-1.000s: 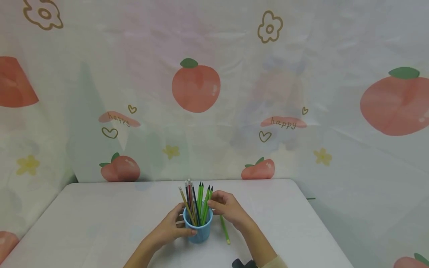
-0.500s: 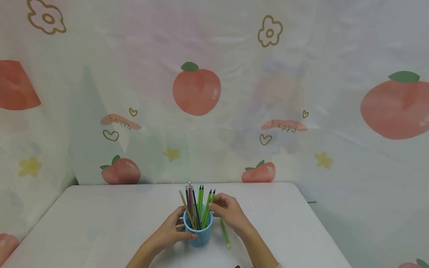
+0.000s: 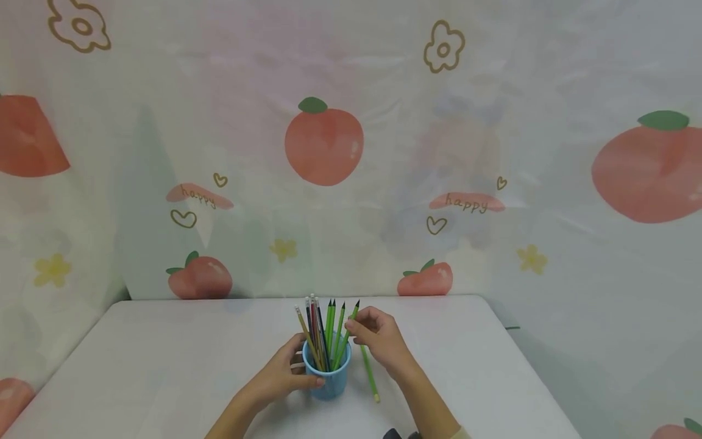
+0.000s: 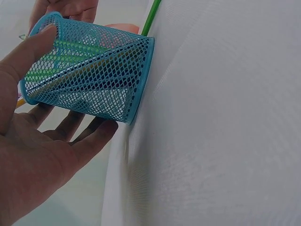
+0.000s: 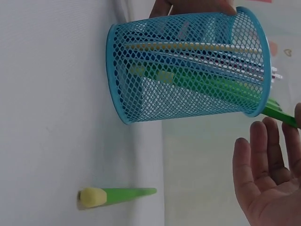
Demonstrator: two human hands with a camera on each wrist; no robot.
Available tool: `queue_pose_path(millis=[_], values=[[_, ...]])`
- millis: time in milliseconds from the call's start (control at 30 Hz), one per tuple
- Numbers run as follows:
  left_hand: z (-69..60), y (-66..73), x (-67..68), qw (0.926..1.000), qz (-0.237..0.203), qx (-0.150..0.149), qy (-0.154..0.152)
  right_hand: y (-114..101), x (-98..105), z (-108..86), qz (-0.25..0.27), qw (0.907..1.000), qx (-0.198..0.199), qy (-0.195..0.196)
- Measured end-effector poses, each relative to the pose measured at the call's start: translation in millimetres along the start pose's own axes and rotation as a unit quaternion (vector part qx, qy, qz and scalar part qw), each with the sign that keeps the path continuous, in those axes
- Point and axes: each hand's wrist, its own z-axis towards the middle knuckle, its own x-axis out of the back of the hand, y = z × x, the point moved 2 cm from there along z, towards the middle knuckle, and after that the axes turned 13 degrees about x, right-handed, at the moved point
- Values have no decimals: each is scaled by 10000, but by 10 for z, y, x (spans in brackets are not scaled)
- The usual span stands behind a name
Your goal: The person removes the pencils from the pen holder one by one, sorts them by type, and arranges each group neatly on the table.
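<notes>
A blue mesh cup (image 3: 329,385) stands on the table holding several pencils, some green with black tips, others darker or yellowish with erasers up. The left hand (image 3: 278,373) grips its left side, thumb near the rim; in the left wrist view that hand (image 4: 51,136) has its fingers along the mesh (image 4: 94,66). The right hand (image 3: 381,341) pinches one green pencil (image 3: 344,347) near its black tip, the pencil's lower part inside the cup. In the right wrist view the right hand (image 5: 273,174) holds that pencil (image 5: 277,113) between thumb and index, other fingers extended.
Another green pencil (image 3: 370,375) lies on the white table (image 3: 181,366) just right of the cup. A dark object (image 3: 392,433) shows at the bottom edge by the right forearm. Behind the table hangs a fruit-patterned cloth (image 3: 356,244).
The right hand has moved slightly right and up, tilting one green pencil away from the other green ones. The left hand still grips the cup.
</notes>
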Motion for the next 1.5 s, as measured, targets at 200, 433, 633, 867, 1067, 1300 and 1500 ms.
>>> queue_pose_path(millis=[200, 433, 633, 867, 1067, 1300, 1500], values=[[-12, 0, -15, 10000, -41, -1, -47, -81, 72, 0, 358, 9993, 52, 34], [-18, 10, 9, 10000, 84, 45, 19, -207, 151, 16, 758, 9967, 289, 75], [-10, 33, 29, 10000, 71, 53, 21, -301, 251, 37, 1041, 9935, 440, 140], [-7, 27, -1, 9999, 53, 124, 36, -379, 348, 21, 1235, 9905, 518, 325], [-25, 21, -7, 9997, 99, 194, 112, -383, 400, 24, 1414, 9877, 423, 518], [-29, 51, 7, 9998, 104, 144, 105, -396, 444, 50, 1490, 9858, 379, 672], [-16, 69, 4, 9998, 101, 144, 19, -376, 497, 54, 1441, 9867, 183, 723]])
